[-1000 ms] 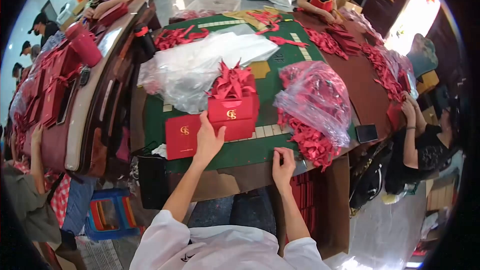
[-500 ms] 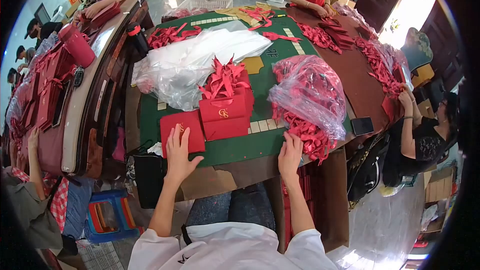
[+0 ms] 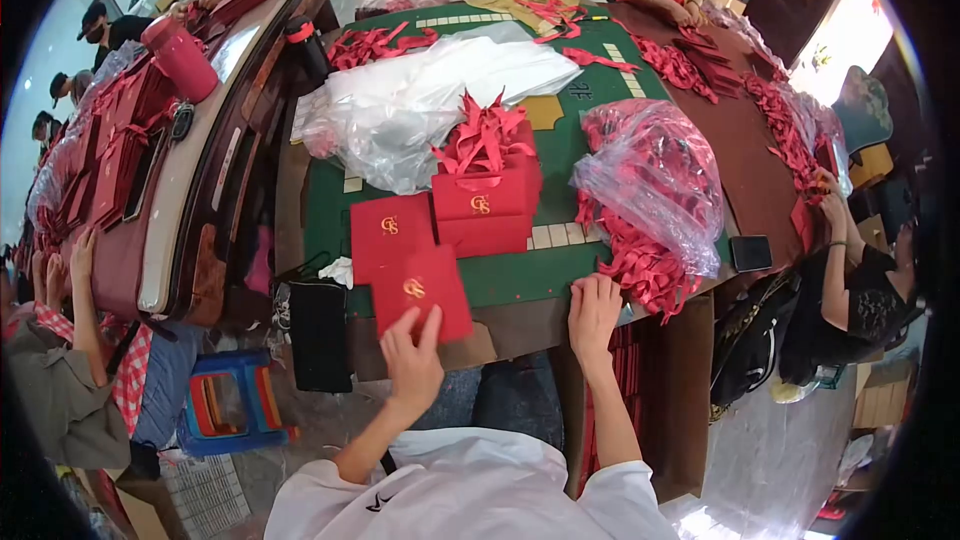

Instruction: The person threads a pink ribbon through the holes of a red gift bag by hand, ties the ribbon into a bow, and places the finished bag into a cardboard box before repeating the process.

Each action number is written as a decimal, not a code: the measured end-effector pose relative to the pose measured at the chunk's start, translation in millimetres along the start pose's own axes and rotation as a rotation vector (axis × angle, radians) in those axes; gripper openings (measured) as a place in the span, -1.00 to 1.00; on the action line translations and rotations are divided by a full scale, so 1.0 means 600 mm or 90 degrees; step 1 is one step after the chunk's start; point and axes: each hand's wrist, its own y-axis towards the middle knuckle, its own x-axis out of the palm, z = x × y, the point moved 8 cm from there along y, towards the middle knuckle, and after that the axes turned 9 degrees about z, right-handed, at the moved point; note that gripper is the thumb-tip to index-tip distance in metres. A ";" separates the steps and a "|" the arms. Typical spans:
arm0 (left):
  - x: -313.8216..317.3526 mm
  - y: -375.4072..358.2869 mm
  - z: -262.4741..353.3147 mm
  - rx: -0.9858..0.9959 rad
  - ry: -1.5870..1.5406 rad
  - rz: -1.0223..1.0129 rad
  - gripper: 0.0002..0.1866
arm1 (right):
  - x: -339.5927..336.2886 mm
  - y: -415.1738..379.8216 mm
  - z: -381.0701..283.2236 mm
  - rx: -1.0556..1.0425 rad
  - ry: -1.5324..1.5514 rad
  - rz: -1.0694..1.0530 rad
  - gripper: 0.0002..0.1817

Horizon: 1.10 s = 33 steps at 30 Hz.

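A flat red paper bag (image 3: 425,292) with a gold emblem lies slanted at the near edge of the green mat. My left hand (image 3: 413,358) grips its lower edge, two fingers on top and the thumb out of sight. Just behind it, partly covered, is another flat red bag (image 3: 385,225). My right hand (image 3: 595,315) is by the table edge, its fingers curled together beside a heap of red ribbons (image 3: 655,280); what they hold, if anything, is hidden. These ribbons spill from a clear plastic bag (image 3: 650,170). A stack of red bags (image 3: 482,230) stands behind, with ribbons on top.
White plastic sheets (image 3: 430,105) lie across the mat. A black pouch (image 3: 318,335) is at the table's left corner, and a phone (image 3: 750,253) at the right. Below my right arm is an open cardboard box (image 3: 672,400). Other people work at both sides.
My left hand has drawn the top red bag toward me, uncovering the one beneath. My right hand's fingers are bent closer together by the ribbons. The whole view has shifted slightly.
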 end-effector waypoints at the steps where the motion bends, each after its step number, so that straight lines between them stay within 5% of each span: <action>1: 0.004 -0.020 0.010 -0.003 0.001 -0.001 -0.35 | -0.003 -0.005 -0.010 -0.013 0.015 0.013 -0.90; 7: 0.058 -0.075 0.082 0.157 -0.080 -0.098 -0.34 | -0.004 -0.032 -0.062 -0.006 0.086 -0.036 -0.91; 10: 0.048 -0.051 0.094 0.123 -0.197 -0.186 -0.32 | -0.013 -0.030 -0.091 0.003 0.124 -0.049 -0.92; 14: 0.046 0.017 0.081 0.086 -0.228 -0.145 -0.31 | -0.008 -0.031 -0.108 0.020 0.220 -0.065 -0.92; 23: 0.103 0.078 0.049 0.121 -0.046 -0.151 -0.35 | 0.016 -0.037 -0.131 0.039 0.302 -0.099 -0.85; 33: 0.101 0.098 0.074 0.039 -0.191 -0.191 -0.53 | 0.023 -0.035 -0.114 0.203 0.352 -0.121 -0.86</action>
